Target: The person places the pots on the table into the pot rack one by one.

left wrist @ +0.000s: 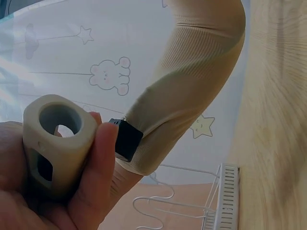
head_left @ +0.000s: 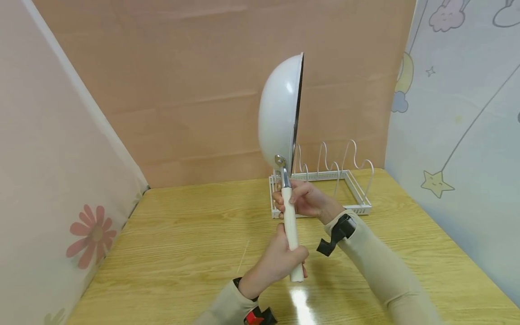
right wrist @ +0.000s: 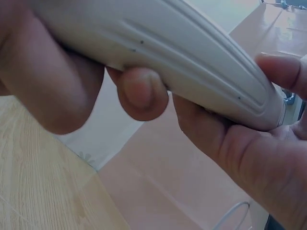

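A white wok is held upright on edge above the table, its dark inner side turned to the right. My left hand grips the lower part of its cream handle. Higher up, near the metal joint, my right hand holds the same handle between thumb and fingers. In the left wrist view, the hollow handle end shows a round opening and a side slot. Grooves run along the handle in the right wrist view, with fingers of both hands around it.
Behind the hands, a white rack with curved wire dividers stands on the wooden table. The wok's lower edge and the right hand overlap its left part in the head view. Printed cloths hang at both sides, and a plain pinkish-brown backdrop hangs behind.
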`<state>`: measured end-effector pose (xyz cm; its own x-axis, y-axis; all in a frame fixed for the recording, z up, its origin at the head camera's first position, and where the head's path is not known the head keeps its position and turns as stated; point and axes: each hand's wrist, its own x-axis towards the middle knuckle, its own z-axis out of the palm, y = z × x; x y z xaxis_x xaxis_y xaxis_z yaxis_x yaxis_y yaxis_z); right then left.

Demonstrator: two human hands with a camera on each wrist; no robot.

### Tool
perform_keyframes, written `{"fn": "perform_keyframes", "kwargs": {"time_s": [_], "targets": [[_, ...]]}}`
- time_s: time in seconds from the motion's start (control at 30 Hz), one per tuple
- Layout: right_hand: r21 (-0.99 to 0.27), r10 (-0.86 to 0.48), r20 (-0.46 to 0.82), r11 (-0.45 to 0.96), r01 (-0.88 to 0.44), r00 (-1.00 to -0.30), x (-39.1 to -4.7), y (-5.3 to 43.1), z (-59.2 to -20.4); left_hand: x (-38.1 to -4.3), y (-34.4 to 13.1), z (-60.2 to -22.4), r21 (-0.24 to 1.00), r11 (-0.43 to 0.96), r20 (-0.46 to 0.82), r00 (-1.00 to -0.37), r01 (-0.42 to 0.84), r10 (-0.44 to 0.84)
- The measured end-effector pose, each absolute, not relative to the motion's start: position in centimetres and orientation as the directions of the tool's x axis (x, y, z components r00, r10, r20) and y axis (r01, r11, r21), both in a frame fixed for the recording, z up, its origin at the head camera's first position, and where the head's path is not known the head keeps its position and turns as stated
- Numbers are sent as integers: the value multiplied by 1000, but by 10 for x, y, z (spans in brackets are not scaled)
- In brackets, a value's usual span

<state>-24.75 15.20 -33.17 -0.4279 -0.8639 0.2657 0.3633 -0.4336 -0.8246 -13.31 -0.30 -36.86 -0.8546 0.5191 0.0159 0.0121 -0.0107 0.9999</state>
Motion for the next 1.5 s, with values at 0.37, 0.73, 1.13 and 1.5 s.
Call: {"fn": "perform_keyframes", "kwargs": {"time_s": [0.37,0.73,1.13,1.5], "targets": [[-813,-865,284,-446,375,-413,-254,163,-346,-136,12,-378,1000,-10,29,-862,28,506],[-805,-865,312,-461,373,-394,-258,170,-354,-139,20,-387,998,-45,56,-848,38,526],[-782,-870,363,-479,399,-334,-263,177,-371,-141,32,-402,999,-19,49,-873,46,486],[-768,-876,340,-468,438,-341,-263,187,-391,-140,43,-420,990,53,98,-902,132,421]]}}
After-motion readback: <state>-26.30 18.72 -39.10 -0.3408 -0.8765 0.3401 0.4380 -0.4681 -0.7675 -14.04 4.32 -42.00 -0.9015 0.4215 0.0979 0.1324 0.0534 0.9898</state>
